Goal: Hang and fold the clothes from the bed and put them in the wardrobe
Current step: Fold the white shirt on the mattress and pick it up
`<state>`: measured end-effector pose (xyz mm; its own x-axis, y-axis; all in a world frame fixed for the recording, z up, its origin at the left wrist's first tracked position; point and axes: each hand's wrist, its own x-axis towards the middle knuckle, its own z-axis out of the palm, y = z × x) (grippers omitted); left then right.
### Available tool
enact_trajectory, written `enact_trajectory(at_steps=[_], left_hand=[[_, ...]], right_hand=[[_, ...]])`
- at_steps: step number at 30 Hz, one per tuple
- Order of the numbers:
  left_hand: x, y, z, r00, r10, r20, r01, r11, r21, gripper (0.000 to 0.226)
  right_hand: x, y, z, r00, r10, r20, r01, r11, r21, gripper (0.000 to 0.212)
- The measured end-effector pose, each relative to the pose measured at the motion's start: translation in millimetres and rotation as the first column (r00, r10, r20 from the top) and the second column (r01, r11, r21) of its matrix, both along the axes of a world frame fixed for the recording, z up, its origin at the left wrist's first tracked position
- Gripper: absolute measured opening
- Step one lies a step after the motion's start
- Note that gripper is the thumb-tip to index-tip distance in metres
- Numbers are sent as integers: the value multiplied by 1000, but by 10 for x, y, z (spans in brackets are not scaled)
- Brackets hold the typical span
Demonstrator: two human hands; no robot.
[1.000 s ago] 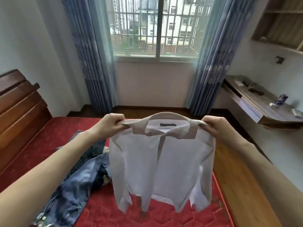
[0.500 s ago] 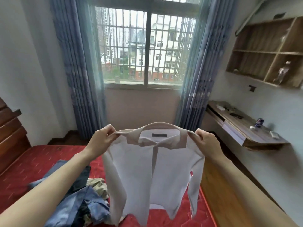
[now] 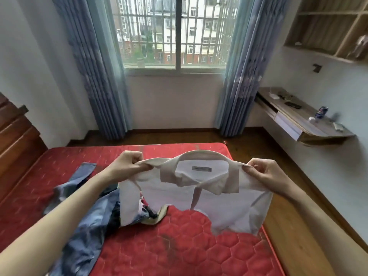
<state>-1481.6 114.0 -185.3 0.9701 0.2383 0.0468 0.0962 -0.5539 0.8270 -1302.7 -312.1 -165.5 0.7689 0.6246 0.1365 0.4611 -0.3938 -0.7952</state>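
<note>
A white collared shirt [image 3: 223, 198] is spread between my hands just above the red mattress [image 3: 179, 246]. My left hand [image 3: 127, 166] pinches its left shoulder beside the collar. My right hand [image 3: 266, 174] pinches the right shoulder. The collar with its grey label faces me, and the lower part of the shirt swings forward over the bed. A pile of blue denim and other clothes [image 3: 89, 216] lies on the mattress under my left forearm, partly hidden by the shirt's sleeve.
A dark wooden headboard [image 3: 14, 140] stands at the left. A wall-mounted desk [image 3: 304, 120] with a can and small items runs along the right wall, with open shelves [image 3: 326, 26] above. Wooden floor [image 3: 288, 226] lies right of the bed. A curtained window [image 3: 173, 32] is ahead.
The shirt, held high and hanging straight before, has come down toward the mattress with its lower part swung forward. My view has tilted down, showing more of the bed.
</note>
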Motion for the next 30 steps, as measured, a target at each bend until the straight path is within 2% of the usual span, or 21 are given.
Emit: enact_trajectory(at_steps=[3,6,8,10,12,13,15,17,19,23,26,30], left_hand=[[-262,-61,133,976,-78,-204,68,996,-57,45],[-465,-176,373,893,-167,-418,142,986,-91,44],[-530,-213,563,835,-218,-506,180,976,-123,36],[-537,-182,695,791,-266,-551,192,963,-190,33],[-494,-108,725,778,-289,-557,169,951,-258,30],[-460,-78,704,786,-287,-548,144,946,-289,30],[-371,-26,575,808,-272,-523,102,939,-330,32],[-260,1,326,836,-217,-505,47,944,-328,34],[-122,25,-95,866,-133,-482,3,965,-261,43],[180,-43,-1271,928,89,-361,-78,996,45,59],[293,-107,-2155,925,200,-323,-127,964,234,45],[484,-76,-3188,848,259,-463,-107,938,330,28]], right_hand=[[-222,-176,112,995,57,-82,-60,998,-36,23],[-366,-254,352,983,99,-155,-115,989,-97,26],[-376,-296,558,952,148,-269,-182,977,-108,29],[-338,-312,741,894,182,-409,-220,974,-48,27],[-227,-312,809,853,113,-509,-129,992,3,26],[-173,-286,809,833,82,-546,-93,996,8,29],[-30,-220,685,825,113,-553,-159,987,-36,28],[145,-156,368,869,95,-486,-160,983,-93,28],[321,-74,-102,929,26,-368,-85,986,-146,25],[640,133,-1323,977,-8,-211,-57,952,-300,31],[884,261,-2327,981,-34,-190,-39,928,-369,37],[1135,448,-3449,980,-27,-199,-72,879,-472,31]])
